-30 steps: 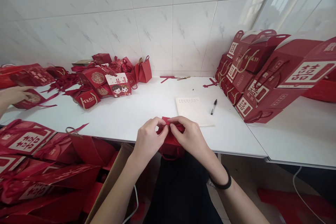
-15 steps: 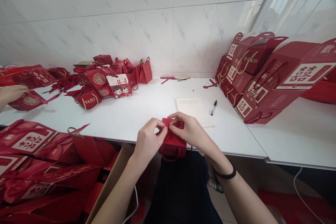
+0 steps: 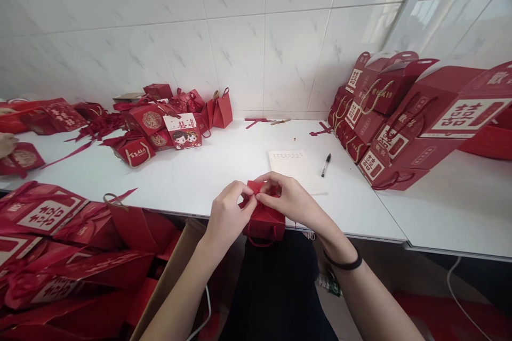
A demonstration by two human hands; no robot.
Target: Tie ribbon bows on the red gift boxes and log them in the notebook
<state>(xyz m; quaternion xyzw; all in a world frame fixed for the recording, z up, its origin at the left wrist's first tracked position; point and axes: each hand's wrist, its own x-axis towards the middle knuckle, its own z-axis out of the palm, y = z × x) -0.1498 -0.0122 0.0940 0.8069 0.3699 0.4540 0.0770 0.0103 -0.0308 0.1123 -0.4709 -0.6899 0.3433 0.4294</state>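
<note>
A small red gift box [image 3: 264, 222] with a thin cord handle hanging on its near side sits at the table's front edge, in front of my body. My left hand [image 3: 232, 208] pinches at the box's top, thumb against forefinger. From the other side my right hand [image 3: 286, 194] pinches the same spot, its fingertips meeting those of the left. Red material shows between the fingertips; whether it is ribbon or a flap of the box I cannot tell. Part of the box's top lies hidden behind my fingers.
Stacked red gift boxes [image 3: 404, 144] stand at right. A pen [image 3: 326, 165] and written paper [image 3: 288, 162] lie beyond my hands. More red boxes [image 3: 148, 122] and ribbons are piled at back left. A carton [image 3: 176, 264] of red boxes is at lower left. Another person's hand [image 3: 7, 144] holds a box.
My hands stay at the box's top, with the fingertips drawn slightly closer together. At far left, the other person's hand and box have shifted left, trailing a ribbon.
</note>
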